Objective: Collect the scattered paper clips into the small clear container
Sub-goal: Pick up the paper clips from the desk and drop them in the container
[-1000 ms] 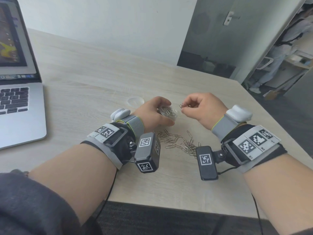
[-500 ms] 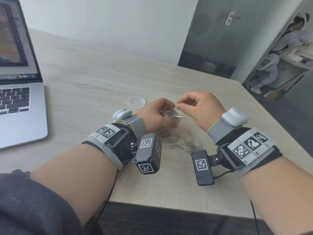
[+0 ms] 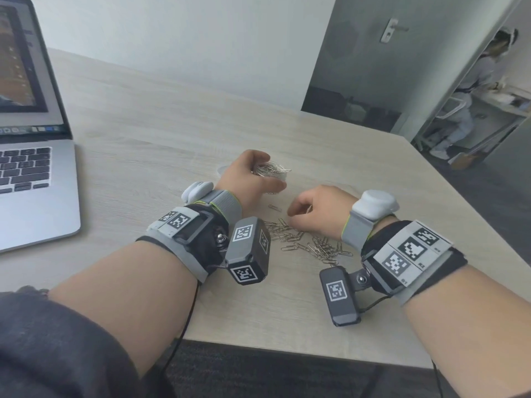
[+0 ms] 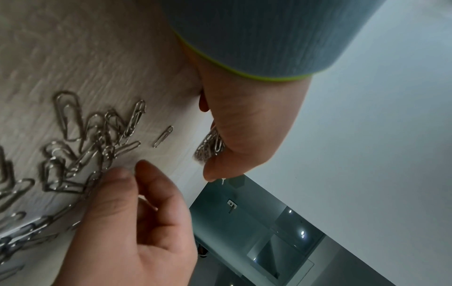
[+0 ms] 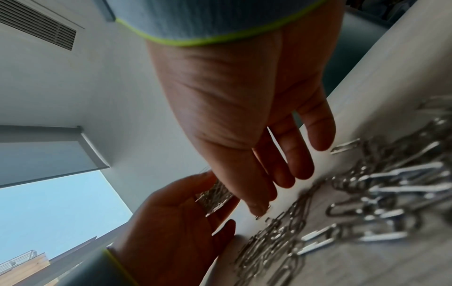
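My left hand point(image 3: 256, 179) grips the small clear container point(image 3: 270, 174), which is heaped with silver paper clips and held just above the table. The left wrist view shows the container point(image 4: 210, 148) under the thumb. Loose paper clips point(image 3: 309, 242) lie in a pile on the table between my wrists, and a single clip point(image 3: 275, 208) lies apart nearer the container. My right hand point(image 3: 297, 215) is down at the far edge of the pile. Its fingers point(image 5: 281, 170) are stretched out and a fingertip touches the clips point(image 5: 367, 193). It holds nothing that I can see.
An open laptop point(image 3: 31, 168) stands at the left of the wooden table point(image 3: 161, 124). The container's clear lid point(image 3: 221, 169) lies on the table just behind my left hand, mostly hidden. The table's near edge runs just below my wrists. A person stands beyond the doorway, far right.
My right hand has left the container's mouth and dropped towards me onto the loose pile, its pinch of clips gone. My left hand still holds the container, now slightly further away.
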The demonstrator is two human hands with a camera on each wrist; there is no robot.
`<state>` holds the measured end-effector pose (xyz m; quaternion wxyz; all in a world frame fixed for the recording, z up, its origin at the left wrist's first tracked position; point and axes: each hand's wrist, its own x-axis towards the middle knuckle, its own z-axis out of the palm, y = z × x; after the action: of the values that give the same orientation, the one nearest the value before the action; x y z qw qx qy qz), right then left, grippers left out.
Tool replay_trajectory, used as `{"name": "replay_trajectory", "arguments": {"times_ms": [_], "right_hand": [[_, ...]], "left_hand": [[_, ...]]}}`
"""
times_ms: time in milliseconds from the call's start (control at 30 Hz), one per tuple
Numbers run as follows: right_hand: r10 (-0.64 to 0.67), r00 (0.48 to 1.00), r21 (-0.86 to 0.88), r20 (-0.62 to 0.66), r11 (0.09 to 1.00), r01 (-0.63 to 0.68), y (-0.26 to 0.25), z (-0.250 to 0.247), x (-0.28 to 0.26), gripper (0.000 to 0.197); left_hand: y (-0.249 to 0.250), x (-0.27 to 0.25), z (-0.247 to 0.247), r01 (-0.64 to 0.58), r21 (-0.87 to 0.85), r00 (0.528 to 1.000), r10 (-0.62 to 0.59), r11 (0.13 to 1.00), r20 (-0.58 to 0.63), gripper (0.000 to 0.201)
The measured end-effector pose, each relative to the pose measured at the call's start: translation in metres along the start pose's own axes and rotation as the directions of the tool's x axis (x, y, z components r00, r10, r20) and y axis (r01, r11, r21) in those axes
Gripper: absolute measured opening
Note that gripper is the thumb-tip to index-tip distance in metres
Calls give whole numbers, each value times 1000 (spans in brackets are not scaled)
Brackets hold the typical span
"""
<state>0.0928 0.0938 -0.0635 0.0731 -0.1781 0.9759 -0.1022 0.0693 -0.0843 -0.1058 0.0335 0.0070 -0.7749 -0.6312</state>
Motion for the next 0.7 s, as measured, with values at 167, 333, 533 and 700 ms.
{"name": "replay_trajectory", "arguments": {"times_ms": [167, 333, 533, 700], "right_hand": [[-29, 998, -115, 63, 993, 36, -8, 5, 13, 58], [-98, 984, -90, 149, 990, 112, -17, 9, 9, 77], [-218, 969, -31, 114, 974, 223, -26, 13, 8, 44], [-266, 957, -22, 115, 963, 270, -30, 11, 4, 17]], "left_hand": [[-1, 3, 2, 13, -68, 999, -15, 998, -30, 66], [-2, 3, 0, 18, -43, 999, -19, 999, -28, 67], [-1, 3, 1, 12, -10, 1000, -12, 1000, -23, 63], [0, 1, 1, 15, 4, 1000, -15, 1000, -24, 68]]}}
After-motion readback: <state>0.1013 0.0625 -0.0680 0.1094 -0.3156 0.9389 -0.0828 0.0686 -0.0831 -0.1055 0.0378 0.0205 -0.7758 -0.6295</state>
